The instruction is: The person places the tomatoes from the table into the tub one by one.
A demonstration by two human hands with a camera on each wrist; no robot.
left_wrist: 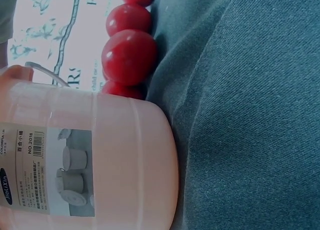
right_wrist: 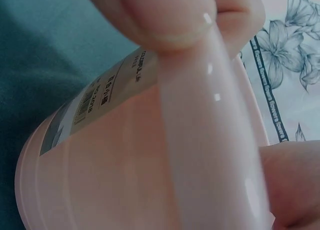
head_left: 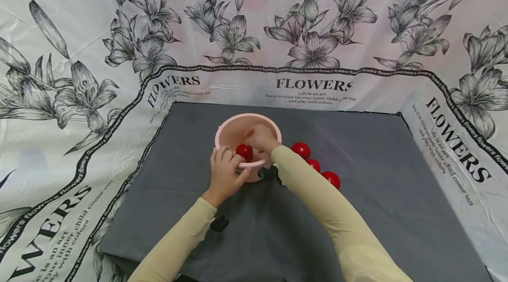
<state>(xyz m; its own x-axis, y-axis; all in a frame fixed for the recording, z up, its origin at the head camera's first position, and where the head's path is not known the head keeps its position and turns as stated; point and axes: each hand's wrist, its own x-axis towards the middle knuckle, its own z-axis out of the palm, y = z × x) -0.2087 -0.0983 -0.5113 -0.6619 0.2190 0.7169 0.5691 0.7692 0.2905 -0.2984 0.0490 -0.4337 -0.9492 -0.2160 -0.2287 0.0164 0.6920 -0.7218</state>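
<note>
A pink plastic bucket [head_left: 248, 117] stands on the grey cloth, with a printed label [left_wrist: 72, 172] on its side in the left wrist view. My left hand [head_left: 226, 174] grips the near-left rim, thumb outside and fingers over the edge; the right wrist view shows that thumb [right_wrist: 165, 19] large against the rim. My right hand [head_left: 262, 137] reaches inside over the right rim, its fingertips partly hidden. Close by it in the bucket is a glossy red ball [head_left: 244, 152]; whether the fingers hold it is unclear. Outside, to the right, lie several red balls [head_left: 300, 150].
Grey cloth [head_left: 377, 176] covers the table. White flower-printed sheeting [head_left: 313, 83] rises behind and along both sides. Dark wrist devices [head_left: 219, 223] sit at the cuffs. A thin bucket handle [left_wrist: 47, 72] shows in the left wrist view.
</note>
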